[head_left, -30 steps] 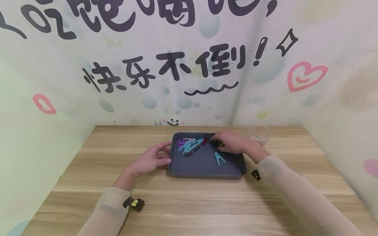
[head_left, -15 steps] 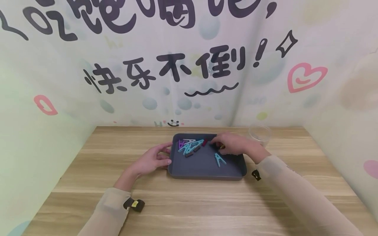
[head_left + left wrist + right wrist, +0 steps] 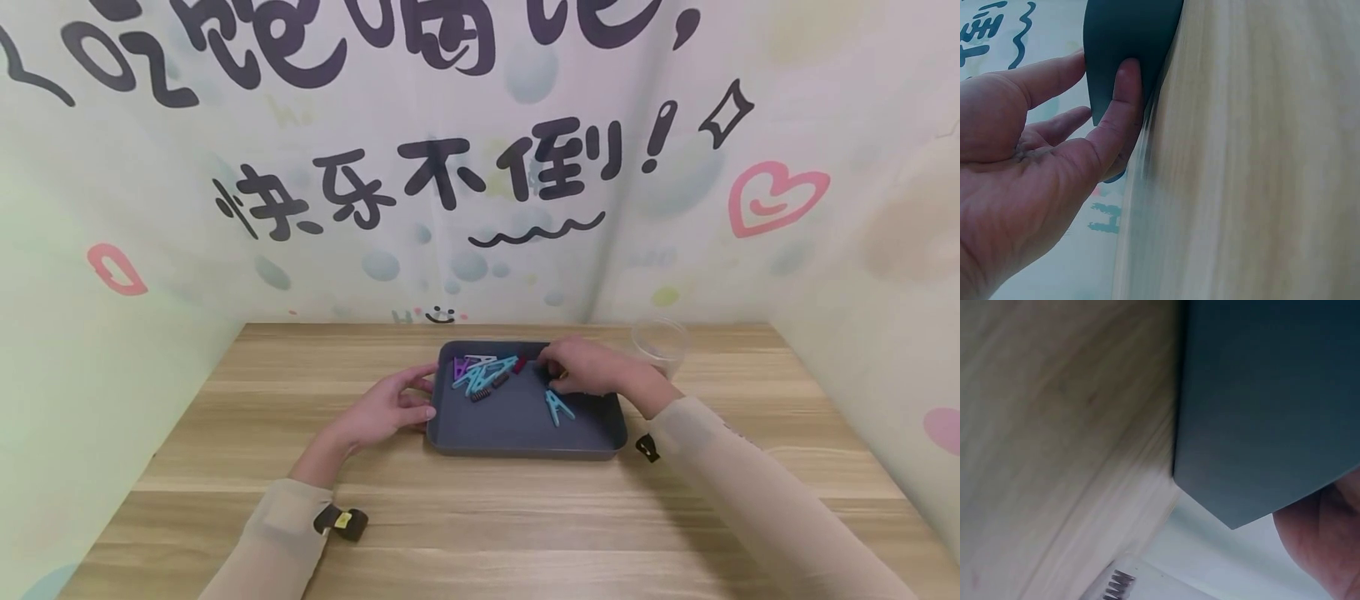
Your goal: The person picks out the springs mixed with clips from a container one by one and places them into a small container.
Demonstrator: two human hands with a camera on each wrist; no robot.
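Note:
A dark grey tray lies on the table. My left hand touches its left end wall, thumb and fingers spread; in the left wrist view the fingertips lie on the wall. My right hand reaches into the tray's back right part, fingers bent down. A trace of yellow shows beneath them, but its kind and the fingertips are hidden. Just in front of that hand lies a light-blue clothespin. More light-blue clothespins, a purple clothespin and a white clothespin are heaped at the tray's back left.
Beside the heap are a dark coiled spring, another small dark piece and a red piece. Behind the right forearm stands a clear plastic cup; in the right wrist view a dark spring shows in it. A printed wall covering closes the back.
My right hand stays in the tray, its fingers shifting slightly and covering more of the yellow item. The left hand keeps touching the tray's left end. The camera view has shifted a little.

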